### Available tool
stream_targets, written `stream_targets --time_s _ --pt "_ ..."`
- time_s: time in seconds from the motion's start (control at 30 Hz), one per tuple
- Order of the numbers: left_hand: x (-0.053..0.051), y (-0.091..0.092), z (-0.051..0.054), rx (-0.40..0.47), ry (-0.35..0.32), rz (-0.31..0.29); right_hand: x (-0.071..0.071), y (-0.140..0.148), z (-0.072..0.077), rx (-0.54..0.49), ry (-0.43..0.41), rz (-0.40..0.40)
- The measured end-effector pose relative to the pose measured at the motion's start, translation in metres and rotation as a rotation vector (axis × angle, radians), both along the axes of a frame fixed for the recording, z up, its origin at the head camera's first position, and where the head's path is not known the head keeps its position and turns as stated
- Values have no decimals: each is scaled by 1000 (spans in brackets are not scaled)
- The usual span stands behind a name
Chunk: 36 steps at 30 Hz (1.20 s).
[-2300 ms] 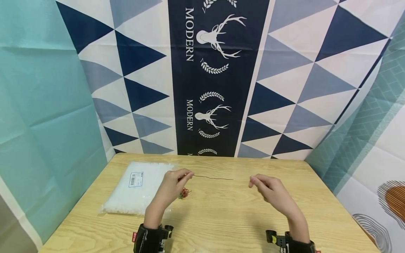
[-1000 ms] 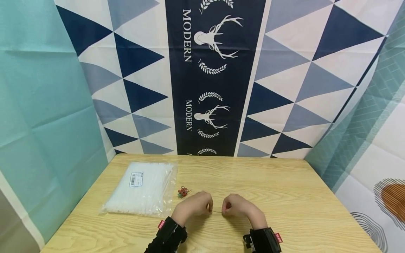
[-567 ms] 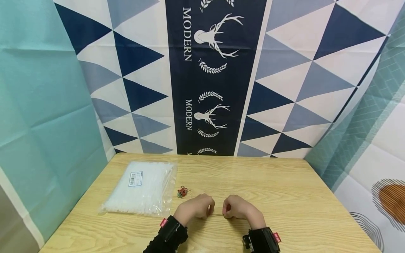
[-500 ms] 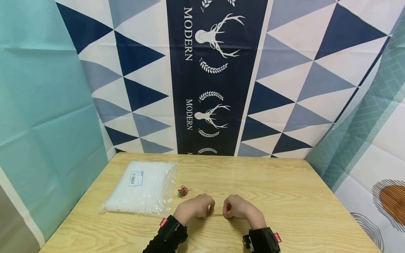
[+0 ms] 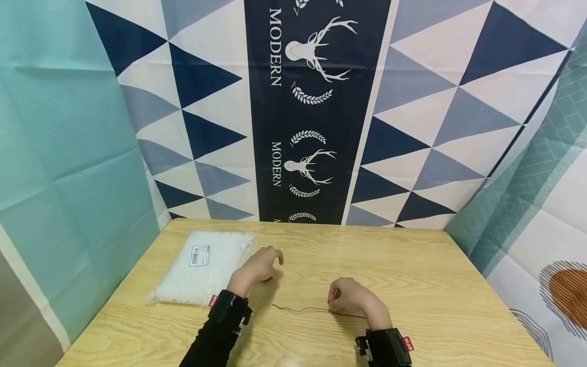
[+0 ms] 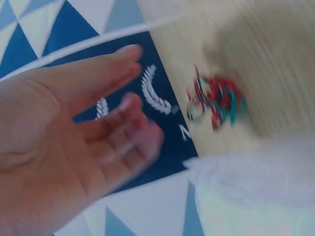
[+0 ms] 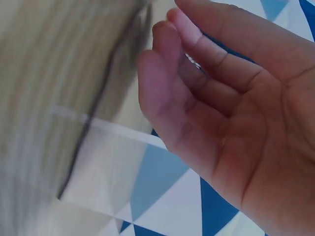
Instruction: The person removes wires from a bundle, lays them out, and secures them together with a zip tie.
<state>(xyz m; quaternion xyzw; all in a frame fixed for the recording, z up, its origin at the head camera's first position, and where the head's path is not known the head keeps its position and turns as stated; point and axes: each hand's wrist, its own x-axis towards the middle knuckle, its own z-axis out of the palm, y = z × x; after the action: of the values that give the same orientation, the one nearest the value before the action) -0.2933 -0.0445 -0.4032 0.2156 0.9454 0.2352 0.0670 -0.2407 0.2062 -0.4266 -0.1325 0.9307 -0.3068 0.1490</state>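
- Patterned cloth (image 5: 211, 102) is hanging across the upper part of the head view, behind a pale wooden table (image 5: 412, 275).
- At lower centre, a dark wire (image 5: 300, 310) is lying on the table, running past the fingertips of the right hand (image 5: 350, 298) on both sides.
- That hand is curling its fingers, thumb tip close by; whether it is pinching the wire, I cannot tell.
- Left of centre, the left hand (image 5: 259, 265) is holding thumb and fingers apart.
- In the left wrist view, a tangle of red and green wires (image 6: 219, 101) is lying right of its fingertips.
- Beside that hand, a clear bag (image 5: 183, 283) is resting at left.
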Motion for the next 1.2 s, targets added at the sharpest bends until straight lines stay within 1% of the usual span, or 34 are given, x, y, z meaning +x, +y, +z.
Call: stream_targets --time_s 0.03,0.13,0.2,0.3,0.4,0.5,0.57,0.63,0.7,0.73,0.8,0.87,0.97,1.07,1.13,1.2 --pt "-2 -3 0 -21 -17 11 0 1 2 -5 3 -6" --pt "-5 -7 -2 -64 -68 17 0 4 5 -31 -9 -11" --pt "-6 -8 -5 -77 -95 20 0 5 7 -52 -11 11" --pt "-7 -9 -11 -87 -114 30 -2 5 9 -70 -4 59" --pt "-7 -10 -15 -100 -100 22 -4 6 11 -77 -2 87" --pt "-9 -10 -16 -110 -56 15 -5 6 13 -79 10 100" --pt "-7 -10 -12 -98 -18 19 -4 7 14 -79 24 105" --pt "-5 -9 -6 -75 8 35 -2 8 17 -81 40 107" --pt "-3 -7 0 -39 25 54 1 8 20 -84 55 102" --pt "-2 -6 3 -2 27 64 2 8 22 -87 62 104" --pt "-1 -2 6 63 29 90 4 7 25 -91 73 107" --pt "-1 1 5 133 35 114 4 5 27 -102 74 115" --pt "2 7 1 231 43 163 3 3 28 -111 81 130" --pt "8 12 -2 317 39 214 1 0 27 -126 122 149" --pt "11 17 -3 384 38 218 0 -3 28 -136 166 161" --pt "14 22 -3 444 47 200 -1 -8 28 -151 204 176"
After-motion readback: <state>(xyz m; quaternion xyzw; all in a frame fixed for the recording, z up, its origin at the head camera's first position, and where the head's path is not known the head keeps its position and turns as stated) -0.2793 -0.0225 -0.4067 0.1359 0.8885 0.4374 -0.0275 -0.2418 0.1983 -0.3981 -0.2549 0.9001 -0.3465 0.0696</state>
